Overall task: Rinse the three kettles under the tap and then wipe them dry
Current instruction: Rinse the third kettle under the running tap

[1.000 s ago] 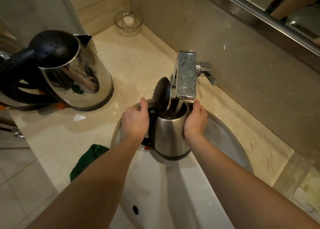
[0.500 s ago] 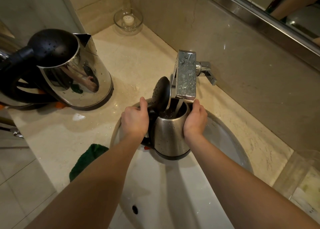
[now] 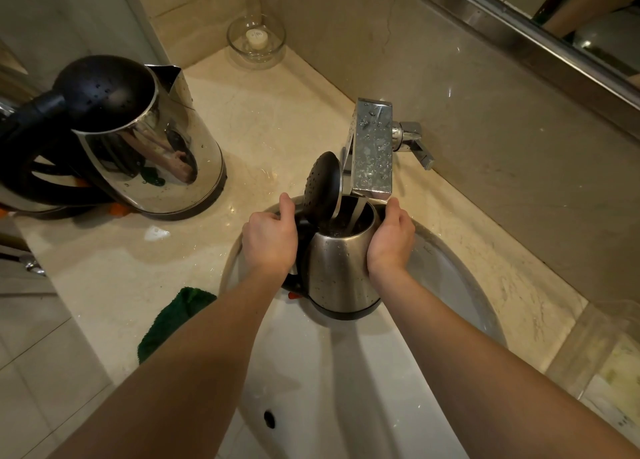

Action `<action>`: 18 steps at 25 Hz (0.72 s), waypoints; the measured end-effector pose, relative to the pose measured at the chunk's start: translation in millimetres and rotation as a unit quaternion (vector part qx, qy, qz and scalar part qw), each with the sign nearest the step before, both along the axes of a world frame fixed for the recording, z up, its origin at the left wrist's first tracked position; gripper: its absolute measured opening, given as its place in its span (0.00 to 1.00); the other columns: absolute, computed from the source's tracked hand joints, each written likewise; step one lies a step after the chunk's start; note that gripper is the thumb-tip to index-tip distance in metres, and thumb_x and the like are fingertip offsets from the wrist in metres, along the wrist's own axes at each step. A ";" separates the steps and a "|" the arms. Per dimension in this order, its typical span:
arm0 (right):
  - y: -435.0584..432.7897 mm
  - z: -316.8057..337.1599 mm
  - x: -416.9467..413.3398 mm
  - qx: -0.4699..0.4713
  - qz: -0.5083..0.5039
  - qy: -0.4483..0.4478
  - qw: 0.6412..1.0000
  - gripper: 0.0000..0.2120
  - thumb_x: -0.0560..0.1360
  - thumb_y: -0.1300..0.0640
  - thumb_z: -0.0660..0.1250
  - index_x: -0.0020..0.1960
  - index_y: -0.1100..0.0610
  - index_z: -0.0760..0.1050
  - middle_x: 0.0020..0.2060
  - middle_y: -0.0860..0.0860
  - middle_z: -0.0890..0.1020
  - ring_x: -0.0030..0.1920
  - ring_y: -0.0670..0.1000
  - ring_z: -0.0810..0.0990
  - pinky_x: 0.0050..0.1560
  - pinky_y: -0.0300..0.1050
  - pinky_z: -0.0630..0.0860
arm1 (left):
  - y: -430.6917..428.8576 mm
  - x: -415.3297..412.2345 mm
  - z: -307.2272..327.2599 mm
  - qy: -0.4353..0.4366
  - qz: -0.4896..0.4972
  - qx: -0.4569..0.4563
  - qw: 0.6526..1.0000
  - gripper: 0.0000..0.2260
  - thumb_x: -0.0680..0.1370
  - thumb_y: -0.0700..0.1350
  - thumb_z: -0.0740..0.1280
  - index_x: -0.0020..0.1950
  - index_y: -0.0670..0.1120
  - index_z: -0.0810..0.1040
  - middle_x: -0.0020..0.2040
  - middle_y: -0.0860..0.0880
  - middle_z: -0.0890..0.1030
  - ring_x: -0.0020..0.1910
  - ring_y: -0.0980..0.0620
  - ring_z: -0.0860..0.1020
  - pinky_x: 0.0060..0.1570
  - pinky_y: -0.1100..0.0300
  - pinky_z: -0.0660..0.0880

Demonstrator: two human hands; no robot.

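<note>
A small brushed-steel kettle (image 3: 341, 271) is held upright over the white sink (image 3: 460, 285), its black lid (image 3: 322, 183) flipped open. Water streams from the chrome tap (image 3: 372, 150) into its mouth. My left hand (image 3: 270, 238) grips the black handle on the kettle's left side. My right hand (image 3: 389, 236) cups the kettle's right wall near the rim. A larger shiny kettle (image 3: 149, 153) with a black lid stands on the counter at the left. Behind it, at the frame's left edge, part of another kettle (image 3: 20, 195) shows.
A green cloth (image 3: 173, 320) lies on the marble counter (image 3: 114, 271) by the sink's left rim. A glass dish (image 3: 256, 41) with a small white object sits in the back corner. The tap lever (image 3: 415, 143) sticks out toward the wall. A mirror runs along the upper right.
Nothing has visibly changed; both hands keep the kettle steady under the running water.
</note>
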State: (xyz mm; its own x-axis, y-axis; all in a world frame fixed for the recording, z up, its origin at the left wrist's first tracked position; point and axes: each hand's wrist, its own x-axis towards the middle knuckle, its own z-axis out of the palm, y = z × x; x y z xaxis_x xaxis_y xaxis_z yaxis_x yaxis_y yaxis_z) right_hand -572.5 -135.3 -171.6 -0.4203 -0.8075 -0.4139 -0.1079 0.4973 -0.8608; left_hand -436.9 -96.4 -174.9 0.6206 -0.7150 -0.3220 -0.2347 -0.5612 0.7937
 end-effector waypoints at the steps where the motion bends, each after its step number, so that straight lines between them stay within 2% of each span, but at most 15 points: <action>1: 0.0 0.4 -0.1 -0.001 -0.001 -0.002 1.000 0.17 0.82 0.46 0.54 0.37 0.47 0.71 0.38 0.46 0.76 0.41 0.44 0.74 0.50 0.49 0.68 | -0.2 0.1 -1.0 0.003 0.000 0.000 1.000 0.25 0.82 0.60 0.55 0.30 0.47 0.70 0.26 0.49 0.70 0.26 0.51 0.69 0.32 0.57 0.70; 8: 0.4 -1.9 -0.1 -0.001 -0.001 0.004 1.000 0.17 0.81 0.45 0.55 0.37 0.48 0.71 0.38 0.47 0.77 0.41 0.47 0.75 0.52 0.52 0.71 | 0.2 0.7 -2.3 -0.003 -0.002 -0.008 1.000 0.26 0.81 0.60 0.55 0.29 0.47 0.69 0.26 0.48 0.70 0.25 0.51 0.68 0.31 0.57 0.69; 18: 0.1 -1.9 -1.4 -0.004 0.003 0.001 1.000 0.17 0.82 0.46 0.54 0.38 0.49 0.72 0.38 0.48 0.78 0.41 0.47 0.75 0.49 0.49 0.70 | -0.2 0.6 -4.2 -0.002 -0.001 -0.010 1.000 0.25 0.81 0.60 0.55 0.29 0.48 0.68 0.25 0.49 0.69 0.24 0.52 0.67 0.31 0.57 0.69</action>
State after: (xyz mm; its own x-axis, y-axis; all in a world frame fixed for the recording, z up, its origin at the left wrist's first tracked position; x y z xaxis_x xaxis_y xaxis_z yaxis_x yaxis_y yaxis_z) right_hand -573.9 -135.2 -173.5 -0.4157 -0.8133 -0.4072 -0.1118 0.4900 -0.8645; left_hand -436.4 -96.6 -179.1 0.6210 -0.7219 -0.3052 -0.2390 -0.5452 0.8035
